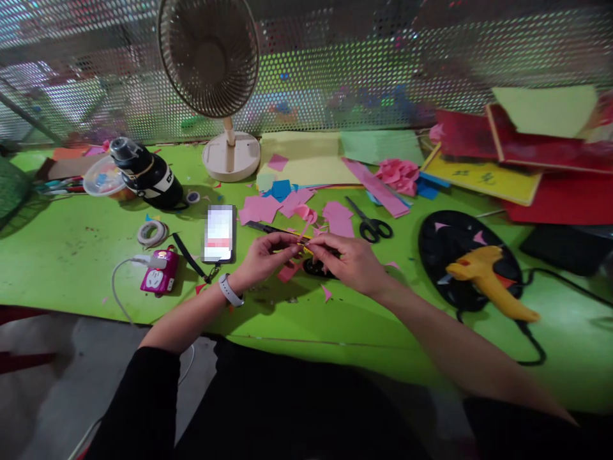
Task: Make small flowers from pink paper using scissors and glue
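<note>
My left hand point(274, 255) and my right hand point(345, 257) meet fingertip to fingertip above the green table. Both are closed in a pinch on a small strip of pink paper point(305, 231), largely hidden by the fingers. A curled pink paper piece point(304, 212) shows just beyond the fingertips; I cannot tell whether it joins the strip. Under the hands lies a dark, slim blade-like tool point(262, 226), and something yellow shows between the fingers. A dark object point(313, 267) sits below my right hand, partly covered. Cut pink paper pieces point(261, 209) lie just behind.
Black scissors point(371, 225) lie right of the paper. A yellow glue gun point(493, 278) rests on a black plate point(433, 255). Leftward are a phone point(219, 233), a purple power adapter point(160, 273), a tape roll point(152, 234) and a black bottle point(148, 176). A fan point(230, 156) stands behind.
</note>
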The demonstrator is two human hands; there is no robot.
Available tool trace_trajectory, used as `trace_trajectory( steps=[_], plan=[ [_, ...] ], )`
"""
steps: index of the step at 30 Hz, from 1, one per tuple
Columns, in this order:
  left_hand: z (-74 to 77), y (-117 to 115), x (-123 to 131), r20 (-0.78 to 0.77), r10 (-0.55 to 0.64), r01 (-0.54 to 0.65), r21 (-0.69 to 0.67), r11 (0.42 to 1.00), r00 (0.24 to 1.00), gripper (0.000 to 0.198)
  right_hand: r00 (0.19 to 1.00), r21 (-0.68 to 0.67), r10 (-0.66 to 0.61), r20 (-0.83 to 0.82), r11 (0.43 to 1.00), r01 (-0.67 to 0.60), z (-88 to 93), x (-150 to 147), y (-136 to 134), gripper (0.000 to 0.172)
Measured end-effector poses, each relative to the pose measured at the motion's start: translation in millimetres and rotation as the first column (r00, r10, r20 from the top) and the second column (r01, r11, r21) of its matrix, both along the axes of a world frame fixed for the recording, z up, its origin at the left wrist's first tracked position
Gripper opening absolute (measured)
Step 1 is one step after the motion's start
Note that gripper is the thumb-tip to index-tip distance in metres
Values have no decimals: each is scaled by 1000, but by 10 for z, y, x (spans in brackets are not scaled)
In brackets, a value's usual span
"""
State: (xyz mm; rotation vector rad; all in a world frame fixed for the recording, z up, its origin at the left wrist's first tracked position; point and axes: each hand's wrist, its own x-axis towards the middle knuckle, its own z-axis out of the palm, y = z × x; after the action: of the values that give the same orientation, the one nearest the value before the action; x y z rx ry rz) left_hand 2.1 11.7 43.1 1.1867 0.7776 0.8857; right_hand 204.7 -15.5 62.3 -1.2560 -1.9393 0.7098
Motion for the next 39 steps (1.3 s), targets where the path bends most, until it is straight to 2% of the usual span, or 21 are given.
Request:
trace_trajectory(
  steps=[9, 19, 25, 31, 39],
  plan=[
    [-3, 10, -16, -50, 13, -10, 60, 998, 999, 35, 998, -57, 63, -32, 996, -65, 34, 7, -5, 22],
    [41, -6, 1, -58, 22, -20, 39, 999, 998, 32, 994, -172, 85, -67, 980, -95, 45, 24, -4, 28],
    [43, -18, -6, -16, -2, 3, 40, 999, 1000, 27, 991, -195, 92, -97, 975, -110, 34, 47, 12, 30],
    [44, -23, 1, -32, 12, -11, 39, 999, 999, 30, 992, -159, 108, -65, 980, -117, 24, 49, 44, 29],
    [38, -36, 0, -64, 16, -14, 33, 999, 998, 33, 988, -216, 145, -61, 964, -155, 14, 63, 48, 29]
  ],
)
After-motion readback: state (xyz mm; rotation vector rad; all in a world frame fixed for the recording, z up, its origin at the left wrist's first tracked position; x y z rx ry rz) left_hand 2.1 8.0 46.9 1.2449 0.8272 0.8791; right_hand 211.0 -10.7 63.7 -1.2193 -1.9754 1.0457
